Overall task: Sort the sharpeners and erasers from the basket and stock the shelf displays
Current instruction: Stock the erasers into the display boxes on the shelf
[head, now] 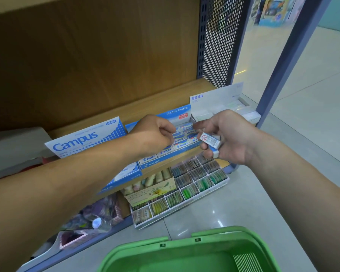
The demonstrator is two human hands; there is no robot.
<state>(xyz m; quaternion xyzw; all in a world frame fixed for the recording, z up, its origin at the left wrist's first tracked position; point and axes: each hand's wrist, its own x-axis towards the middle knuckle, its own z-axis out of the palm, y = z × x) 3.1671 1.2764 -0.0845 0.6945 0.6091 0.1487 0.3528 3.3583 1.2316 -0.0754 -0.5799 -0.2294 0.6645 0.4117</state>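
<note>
Two hands meet over the lower shelf (165, 99). Furthest left stands the Campus box (82, 138). Just right of it, the left hand (155, 134) hovers with fingers curled over the Pilot eraser box (177, 112). I cannot tell whether that grip pinches anything, since the knuckles hide the fingertips. Further right, the right hand (230, 138) holds a small stack of wrapped erasers (210, 141), its grip closed round them, near the front right corner of the Pilot eraser box.

By my reading, the step in hand is feeding erasers one at a time into the Pilot rows. The next move calls for the left hand to take one from the stack and seat it flat in an open slot.

Room is tight. A raised card backs the rows, the white display box (224, 99) sits just beside on the right, and the blue post (294, 55) stands beyond it. Open floor lies lower right, by the green basket (141, 243).
</note>
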